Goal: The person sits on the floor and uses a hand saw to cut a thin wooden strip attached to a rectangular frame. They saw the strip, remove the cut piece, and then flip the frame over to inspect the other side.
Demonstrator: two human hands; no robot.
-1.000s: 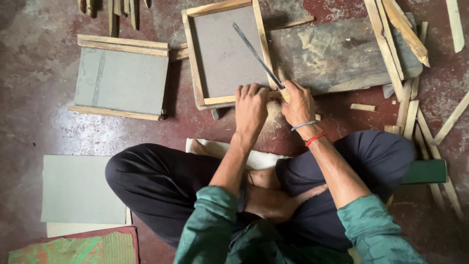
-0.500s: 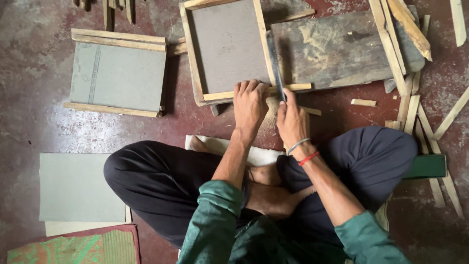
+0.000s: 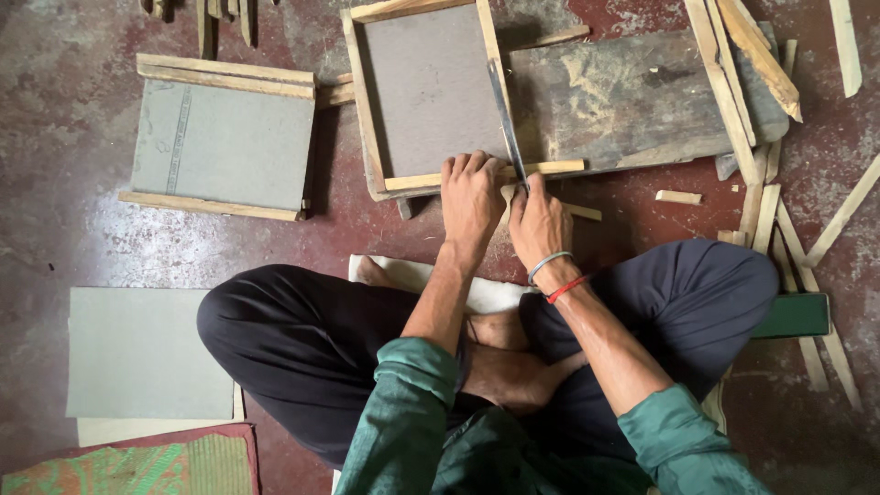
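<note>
Green sleeves are reaching forward over crossed legs in dark trousers, and the person is sitting on the red-brown floor (image 3: pixel 55 247). Both hands are working at the near edge of a wooden frame (image 3: pixel 367 119) that encloses a grey board. The left hand (image 3: pixel 472 197) is pressing flat, fingers together, on the near strip (image 3: pixel 550 168) of the frame to steady it. The right hand (image 3: pixel 539 220) is closed around the handle of a long blade (image 3: pixel 502 105), whose edge is lying across that strip; judging by this, the strip's overhang is being trimmed, and the cut is calling for firm pressure while the fingers are sitting just beside the blade. A flat grey slab (image 3: pixel 632 96) is lying under the frame's right side. Loose wooden strips (image 3: pixel 747 92) are crowding the right, and a second framed board (image 3: pixel 220 137) is lying to the left.
</note>
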